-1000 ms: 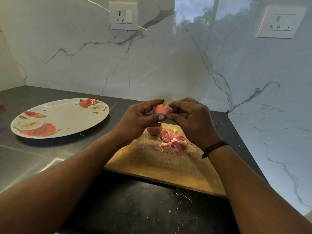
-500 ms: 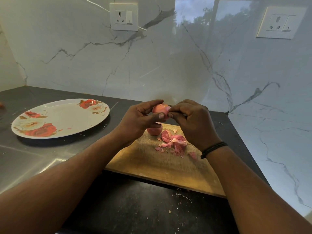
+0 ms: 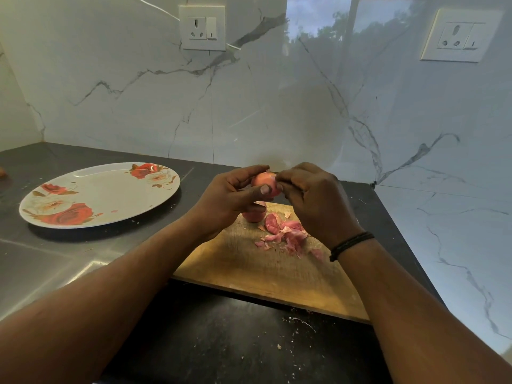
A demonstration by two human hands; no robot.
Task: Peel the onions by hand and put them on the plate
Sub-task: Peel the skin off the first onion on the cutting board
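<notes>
Mid-frame, the left hand (image 3: 230, 195) gripped the onion (image 3: 264, 182) while the right hand (image 3: 313, 200) pinched skin at its top. Over the past second little shifted: peeling continued, plate (image 3: 83, 176) at left unfilled.

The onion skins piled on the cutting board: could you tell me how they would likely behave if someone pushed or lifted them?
The onion skins look thin, curled and loose, so they would probably be very light and floppy. A push would likely scatter them across the cutting board rather than move them together; small flecks already lie on the counter. They seem brittle enough to tear when pinched.
</notes>
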